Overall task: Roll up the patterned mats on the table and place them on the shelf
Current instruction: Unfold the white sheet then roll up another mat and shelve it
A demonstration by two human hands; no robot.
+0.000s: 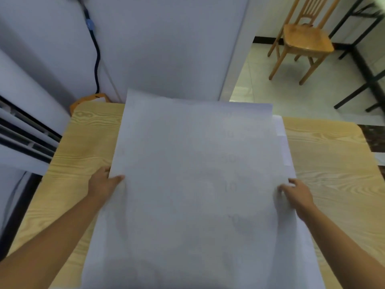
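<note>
Observed: one large pale mat [198, 174] spans the space between the two hands, plain side up, its pattern showing only faintly through. The left hand [104, 182] pinches the mat's side edge, thumb on top and fingers tucked beneath. The right hand [298, 195] grips the opposite edge with curled fingers. Neither hand holds anything else. Beyond both hands the far edge of the mat lifts off the worktop [87, 142] and stands before the wall [166, 49]. The near end runs back between the forearms and out of view. Just beyond the right hand a second sheet [281, 138] shows from under the mat; the blur makes it uncertain, but it is probably another mat. No roll has yet been started, and no shelf is in view. Risks, as judged: the grips sit at the side edges only, so the unsupported middle may sag and crease once rolling begins. The left hand sits slightly further forward than the right, so a roll begun this way may run skewed and cone at one end. The sheet underneath could drag along and be rolled in, or slide off the worktop. A thin, light mat held by a pinch may slip or spring open.
</note>
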